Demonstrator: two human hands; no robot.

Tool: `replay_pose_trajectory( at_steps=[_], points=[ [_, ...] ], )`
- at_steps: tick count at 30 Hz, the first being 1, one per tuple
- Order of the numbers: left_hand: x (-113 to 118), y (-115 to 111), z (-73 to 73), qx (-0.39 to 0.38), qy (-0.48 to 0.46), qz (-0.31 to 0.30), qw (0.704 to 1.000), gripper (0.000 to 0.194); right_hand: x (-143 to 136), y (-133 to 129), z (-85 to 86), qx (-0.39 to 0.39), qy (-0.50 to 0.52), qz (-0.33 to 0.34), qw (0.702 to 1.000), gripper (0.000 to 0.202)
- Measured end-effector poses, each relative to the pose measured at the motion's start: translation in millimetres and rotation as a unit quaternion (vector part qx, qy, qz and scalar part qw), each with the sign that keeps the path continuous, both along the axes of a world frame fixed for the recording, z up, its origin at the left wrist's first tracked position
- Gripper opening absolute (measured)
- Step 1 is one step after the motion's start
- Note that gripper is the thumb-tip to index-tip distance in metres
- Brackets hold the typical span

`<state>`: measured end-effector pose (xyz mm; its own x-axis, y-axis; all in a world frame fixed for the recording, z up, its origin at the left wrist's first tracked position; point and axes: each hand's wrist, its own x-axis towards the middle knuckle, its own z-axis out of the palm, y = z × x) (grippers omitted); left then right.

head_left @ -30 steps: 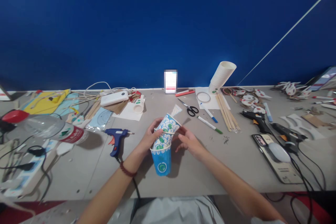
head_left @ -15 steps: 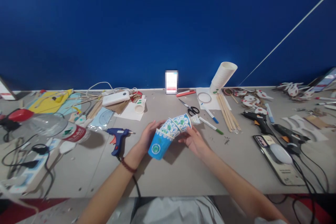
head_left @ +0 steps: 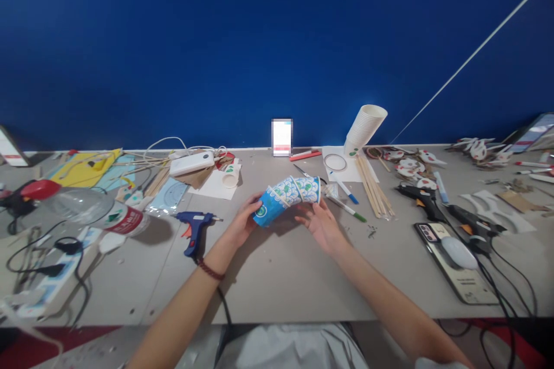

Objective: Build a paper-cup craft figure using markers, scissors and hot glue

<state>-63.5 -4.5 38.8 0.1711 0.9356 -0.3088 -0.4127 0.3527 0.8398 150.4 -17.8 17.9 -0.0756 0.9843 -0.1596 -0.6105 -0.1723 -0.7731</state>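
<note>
Several paper cups (head_left: 286,191), joined into a curved row, lie across my two hands above the table. Blue scale patterns with green marks cover the right part; the left end is solid blue with a green round mark. My left hand (head_left: 246,220) is closed around the blue end, its fingers partly hidden behind it. At the right end, my right hand (head_left: 322,228) grips the rim side with its fingertips, the other fingers loosely curled below. Just beyond that end lie scissors (head_left: 303,170), mostly covered by the cups, and a green-capped marker (head_left: 346,207).
A blue glue gun (head_left: 195,230) lies left of my left hand, near a plastic bottle (head_left: 90,207). Stacked white cups (head_left: 366,130) lean at the back, behind wooden sticks (head_left: 373,187). A phone (head_left: 454,265) and black glue guns (head_left: 476,228) with cords are at right.
The joined cups have been turned and raised, so the blue end has swung up and away from me and the row lies more level. Both hands still hold them.
</note>
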Motion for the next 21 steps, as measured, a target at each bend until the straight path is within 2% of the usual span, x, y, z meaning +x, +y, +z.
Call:
replay_pose_trajectory(
  at_steps=[5, 9, 14, 21],
  points=[
    [0.7, 5.5, -8.7, 0.033, 0.022, 0.096, 0.995, 0.049, -3.1, -3.9, 2.2, -0.026, -0.047, 0.061, 0.997, 0.058],
    [1.4, 10.3, -18.5, 0.034, 0.048, 0.151, 0.987, 0.053, -6.9, -7.0, -4.6, -0.007, -0.145, 0.095, 0.985, 0.056],
    [0.5, 12.2, -24.6, 0.069, 0.101, 0.169, 0.978, 0.053, -12.9, -12.2, -13.5, 0.051, -0.215, 0.108, 0.969, 0.045],
    [2.3, 12.5, -28.9, 0.079, 0.131, 0.189, 0.970, 0.053, -13.7, -14.0, -12.9, 0.046, -0.239, 0.132, 0.961, 0.039]
  ],
)
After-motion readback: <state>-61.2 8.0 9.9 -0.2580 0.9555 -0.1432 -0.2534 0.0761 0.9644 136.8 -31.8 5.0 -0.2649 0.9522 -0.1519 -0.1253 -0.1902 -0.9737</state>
